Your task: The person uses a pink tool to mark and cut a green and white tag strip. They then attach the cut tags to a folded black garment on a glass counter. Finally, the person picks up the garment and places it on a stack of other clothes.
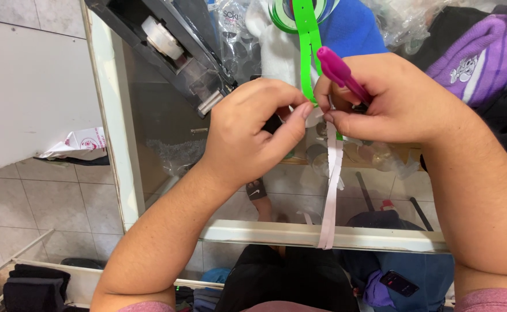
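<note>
Above the glass counter (167, 115), near its front edge, the left hand (253, 130) and the right hand (389, 101) pinch the top of a white paper strip (330, 196) with closed fingertips. The right hand also holds a magenta pen (340, 72). A black tape dispenser (167, 43) sits at the back left corner.

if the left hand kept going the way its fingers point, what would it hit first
Probably the right hand. The left hand points rightward, its thumb tip nearly touching the right fingertips where both pinch the white paper strip. That strip lies between them, so depth hardly matters here.
</note>
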